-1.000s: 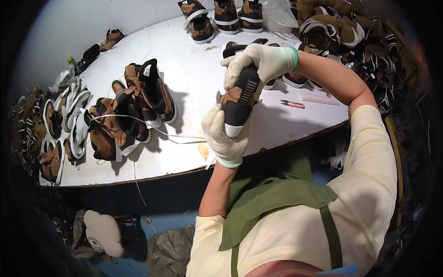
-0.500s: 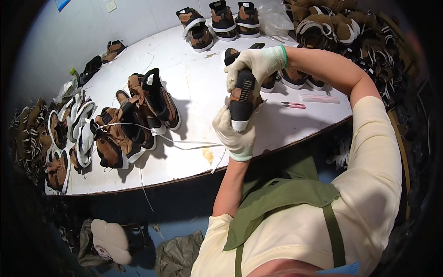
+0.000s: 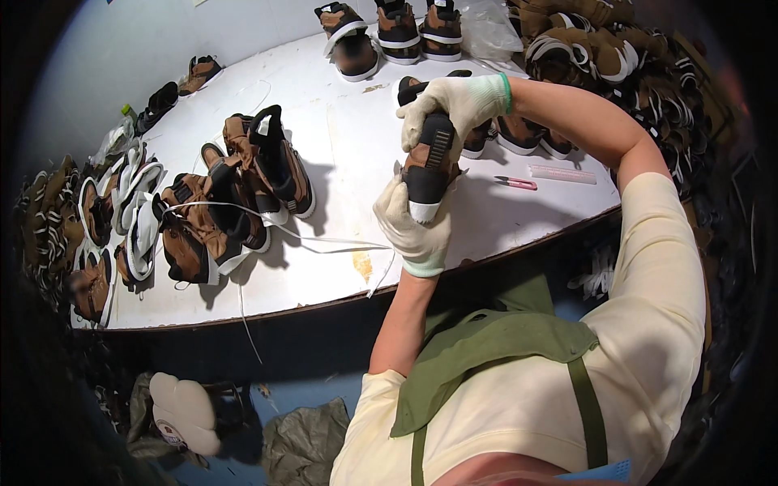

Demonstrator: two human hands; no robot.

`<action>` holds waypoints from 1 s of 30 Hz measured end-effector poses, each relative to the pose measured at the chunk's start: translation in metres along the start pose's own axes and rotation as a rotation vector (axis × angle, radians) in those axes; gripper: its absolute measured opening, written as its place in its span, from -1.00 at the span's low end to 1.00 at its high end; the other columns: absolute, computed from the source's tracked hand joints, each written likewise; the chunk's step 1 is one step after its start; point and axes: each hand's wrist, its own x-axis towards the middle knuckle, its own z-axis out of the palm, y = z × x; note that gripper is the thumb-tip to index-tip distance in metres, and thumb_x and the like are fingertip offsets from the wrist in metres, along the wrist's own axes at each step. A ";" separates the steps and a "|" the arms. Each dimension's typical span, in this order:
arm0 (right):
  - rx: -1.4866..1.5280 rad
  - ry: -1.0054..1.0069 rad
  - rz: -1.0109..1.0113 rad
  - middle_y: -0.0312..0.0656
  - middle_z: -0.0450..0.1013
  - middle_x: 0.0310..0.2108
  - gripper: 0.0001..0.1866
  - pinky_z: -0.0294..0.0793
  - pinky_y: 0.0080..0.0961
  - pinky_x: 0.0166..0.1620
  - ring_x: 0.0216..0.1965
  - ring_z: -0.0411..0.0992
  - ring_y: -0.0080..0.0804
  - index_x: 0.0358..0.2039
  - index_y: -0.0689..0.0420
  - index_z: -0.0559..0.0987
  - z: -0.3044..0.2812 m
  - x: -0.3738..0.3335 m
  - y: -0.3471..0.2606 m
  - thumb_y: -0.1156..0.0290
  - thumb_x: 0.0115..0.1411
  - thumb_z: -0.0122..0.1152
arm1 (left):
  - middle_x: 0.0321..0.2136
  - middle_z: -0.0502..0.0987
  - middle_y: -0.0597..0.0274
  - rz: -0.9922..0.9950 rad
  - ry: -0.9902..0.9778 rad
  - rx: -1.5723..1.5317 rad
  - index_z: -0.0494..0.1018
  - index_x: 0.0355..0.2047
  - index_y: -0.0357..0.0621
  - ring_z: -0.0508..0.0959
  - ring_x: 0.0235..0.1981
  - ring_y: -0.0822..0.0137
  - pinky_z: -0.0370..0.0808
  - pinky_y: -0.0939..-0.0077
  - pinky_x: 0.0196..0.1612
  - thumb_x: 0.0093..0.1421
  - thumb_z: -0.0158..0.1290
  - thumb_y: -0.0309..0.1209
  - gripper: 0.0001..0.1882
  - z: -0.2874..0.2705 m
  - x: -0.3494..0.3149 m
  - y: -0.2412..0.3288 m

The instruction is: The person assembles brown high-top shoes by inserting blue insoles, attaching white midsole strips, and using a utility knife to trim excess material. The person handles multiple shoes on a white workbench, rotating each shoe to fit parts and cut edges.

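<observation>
Between my two gloved hands, just over the table's front edge, is a brown and black shoe (image 3: pixel 429 174) with a white edge on the end towards me. My left hand (image 3: pixel 412 231), in a cream knit glove, closes on its near left side. From the far end, my right hand (image 3: pixel 462 104) grips the shoe in a matching glove with a green cuff. Part of the shoe is covered by my fingers. Beyond and right of my hands stand several similar shoes (image 3: pixel 519 134), partly hidden behind my right arm. A pink cutter (image 3: pixel 516 183) lies right of the held shoe.
A clear ruler (image 3: pixel 562 174) lies by the cutter on the white table (image 3: pixel 340 186). More shoes (image 3: pixel 279 166) and white laces (image 3: pixel 324 239) occupy the left. Paired shoes (image 3: pixel 399 32) stand at the back beside a clear plastic bag (image 3: pixel 486 28). Brown shoe uppers (image 3: pixel 600 49) pile up far right.
The shoe has turned slightly in my hands, showing more brown on its left side. Both hands keep their hold. The whole view has shifted a little.
</observation>
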 end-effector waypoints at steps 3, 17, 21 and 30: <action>-0.024 0.005 0.009 -0.21 0.55 -0.14 -0.40 0.51 -0.42 0.06 -0.08 0.50 -0.38 -0.18 0.15 0.61 0.000 0.000 -0.002 0.70 -0.37 0.52 | -0.10 0.41 -0.01 0.017 0.018 0.004 0.25 0.04 -0.22 0.43 -0.13 0.03 0.38 0.22 -0.05 -0.19 0.40 -0.48 -0.22 0.002 0.000 -0.001; 0.172 0.031 0.072 -0.18 0.53 -0.09 -0.42 0.36 -0.29 0.21 -0.03 0.48 -0.35 -0.24 0.07 0.63 0.005 0.004 -0.010 0.66 -0.40 0.56 | -0.06 0.38 -0.06 0.041 0.056 0.045 0.23 0.06 -0.23 0.42 -0.06 0.02 0.34 0.17 0.01 -0.23 0.40 -0.50 -0.18 -0.002 -0.002 -0.004; 0.064 0.076 -0.003 -0.15 0.50 -0.04 -0.36 0.47 -0.36 0.10 0.01 0.45 -0.30 -0.17 0.07 0.63 0.006 0.001 -0.010 0.67 -0.40 0.56 | -0.03 0.37 -0.07 0.037 0.053 0.090 0.22 0.07 -0.23 0.41 -0.02 0.01 0.33 0.17 0.03 -0.23 0.40 -0.48 -0.17 -0.001 -0.004 -0.006; -0.294 0.060 -0.333 -0.13 0.50 -0.04 -0.41 0.41 -0.26 0.11 0.02 0.41 -0.21 -0.15 0.04 0.63 0.011 0.008 0.014 0.55 -0.32 0.56 | 0.05 0.30 -0.15 -0.085 -0.060 0.176 0.14 0.17 -0.26 0.35 0.05 -0.08 0.26 0.08 0.14 -0.19 0.35 -0.43 -0.10 -0.002 -0.017 -0.018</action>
